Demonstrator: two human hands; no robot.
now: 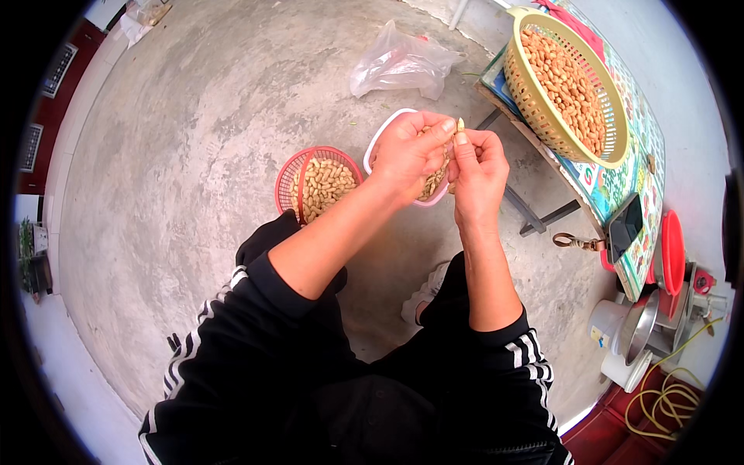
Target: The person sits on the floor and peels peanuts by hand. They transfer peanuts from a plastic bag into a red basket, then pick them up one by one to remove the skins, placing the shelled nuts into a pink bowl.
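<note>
A peanut in its shell (461, 124) is pinched upright between the fingertips of my left hand (410, 151) and the thumb of my right hand (479, 160). Both hands meet above a plastic tub (376, 138) with a pale rim, which they partly hide. Peanut shells (433, 187) lie in that tub. To its left stands a red plastic basket (283, 180) with a handle, holding unshelled peanuts (328, 185). A yellow plastic colander (521, 75) of shelled peanut kernels (567, 87) sits on the table to the right.
The low folding table (630, 168) has a printed cover and dark legs (526, 212). A phone (626, 224) with a strap lies near its edge. Beyond the tub, a clear plastic bag (401, 61) rests on the concrete floor. Basins (639, 328) and a yellow hose (660, 398) are at lower right.
</note>
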